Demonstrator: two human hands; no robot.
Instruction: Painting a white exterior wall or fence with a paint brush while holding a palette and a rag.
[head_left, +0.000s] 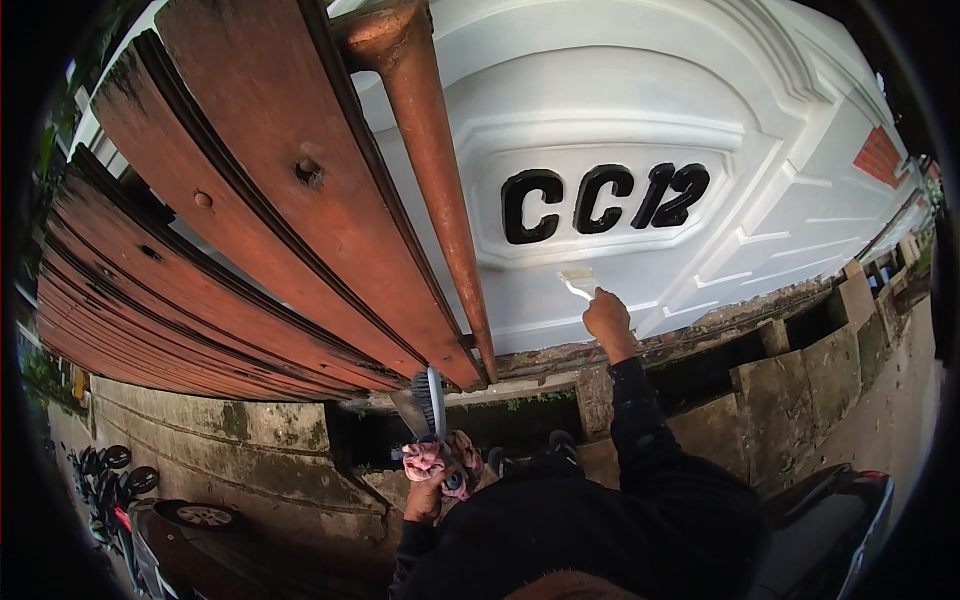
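Note:
My right hand (609,322) is closed round the handle of a pale paintbrush (579,285). Its bristles are at the white wall (540,300), just below a framed panel with raised black characters (605,203). Low in front of my body, my left hand (424,502) grips a bunched pink rag (424,461). Out of the same grip rises a brush (436,400) with dark bristles and a grey-blue handle. Beside it shows a flat brownish blade (408,411), perhaps a scraper. The rag hides how these tools sit in my fingers.
A reddish-brown slatted gate (290,180) and its rusty post (432,150) stand to the left of the wall. Below the wall runs a dark open drain (520,425) with concrete slabs (780,400). Parked cars (200,550) and motorcycles (105,490) stand behind me.

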